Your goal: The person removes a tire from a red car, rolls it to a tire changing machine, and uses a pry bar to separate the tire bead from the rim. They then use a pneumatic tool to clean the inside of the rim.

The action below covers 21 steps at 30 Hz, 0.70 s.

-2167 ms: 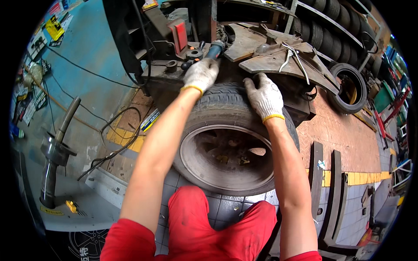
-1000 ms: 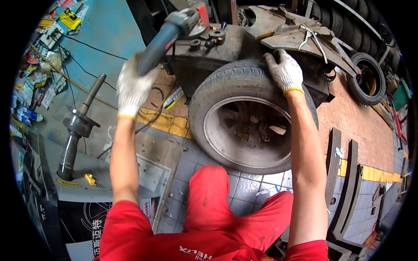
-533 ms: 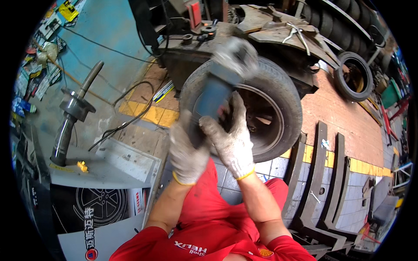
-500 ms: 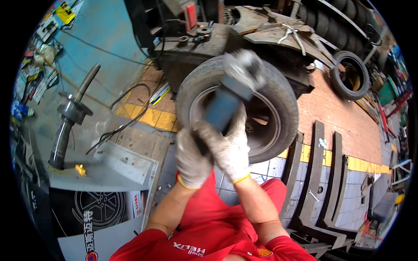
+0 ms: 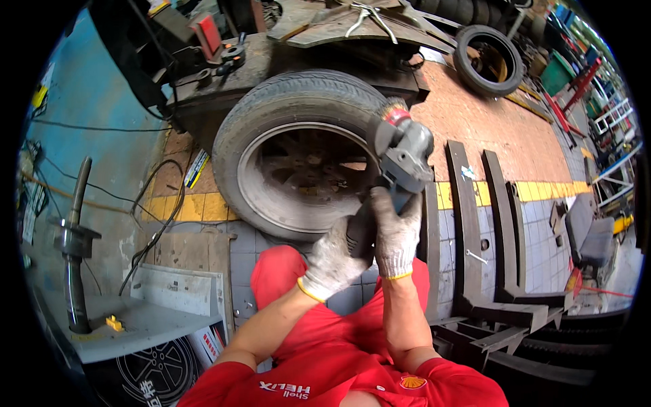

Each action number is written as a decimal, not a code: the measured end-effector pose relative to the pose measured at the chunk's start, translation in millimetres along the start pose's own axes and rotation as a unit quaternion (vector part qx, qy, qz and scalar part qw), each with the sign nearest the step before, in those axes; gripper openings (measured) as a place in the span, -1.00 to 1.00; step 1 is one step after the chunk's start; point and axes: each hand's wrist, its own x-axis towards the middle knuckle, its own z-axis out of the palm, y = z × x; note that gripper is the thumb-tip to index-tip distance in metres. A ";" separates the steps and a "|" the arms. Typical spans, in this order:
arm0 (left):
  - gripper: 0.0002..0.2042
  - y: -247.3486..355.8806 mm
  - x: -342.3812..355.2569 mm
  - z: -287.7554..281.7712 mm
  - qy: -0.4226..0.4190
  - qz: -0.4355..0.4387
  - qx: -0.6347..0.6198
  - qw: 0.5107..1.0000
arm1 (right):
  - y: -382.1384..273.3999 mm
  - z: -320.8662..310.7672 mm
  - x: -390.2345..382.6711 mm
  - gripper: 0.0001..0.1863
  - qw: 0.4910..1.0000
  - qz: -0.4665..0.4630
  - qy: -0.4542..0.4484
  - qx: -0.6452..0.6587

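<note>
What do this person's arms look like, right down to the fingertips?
The left glove and right glove are whitish knit, marked with grey grime, with yellow-edged cuffs. The left forearm and right forearm are bare, with no cables visible. The left sleeve and right sleeve are short and red.

The power tool [image 5: 408, 157] is blurred for us, and at its red-banded tip [image 5: 397, 114] we cannot tell which attachment is fixed. Its dark rear grip [image 5: 362, 229] is partly hidden by the left hand [image 5: 336, 262] and the right hand [image 5: 397, 236], so we do not see its full shape. The tool covers some of the right side of the wheel [image 5: 305, 163], whose deep inner part is too dark for us to read. The upper edge cuts the racked tyres [image 5: 464, 9]; the lower edge cuts the red shirt [image 5: 332, 363].
</note>
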 end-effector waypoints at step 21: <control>-0.34 187.6 -60.8 -26.7 -0.409 -0.362 -0.088 0.833 | -90.7 -127.9 -82.5 -0.56 0.891 0.415 0.184 0.002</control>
